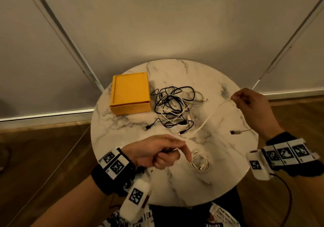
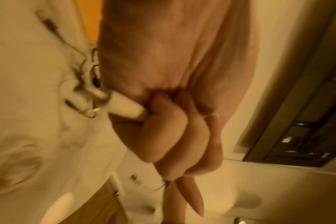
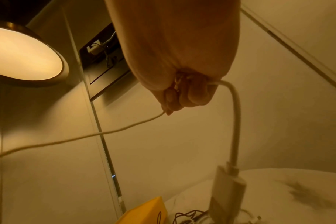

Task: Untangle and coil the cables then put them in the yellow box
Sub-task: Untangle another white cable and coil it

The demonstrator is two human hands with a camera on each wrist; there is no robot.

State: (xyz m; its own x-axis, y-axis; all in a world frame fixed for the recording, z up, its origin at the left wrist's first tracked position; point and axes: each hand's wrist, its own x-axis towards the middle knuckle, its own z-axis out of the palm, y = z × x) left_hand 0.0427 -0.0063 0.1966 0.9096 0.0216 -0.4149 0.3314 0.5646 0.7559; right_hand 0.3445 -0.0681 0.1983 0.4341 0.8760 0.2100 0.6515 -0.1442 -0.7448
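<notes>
Both hands' grip: white cable (image 1: 206, 120) stretched between, above table.

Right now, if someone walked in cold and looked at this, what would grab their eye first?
Probably the white cable stretched above the round marble table, gripped by the left hand near the front edge and pinched by the right hand raised at the right. Next, the tangle of black and white cables at the table's middle, with the yellow box just left of it. A coiled white cable lies near the front.
</notes>
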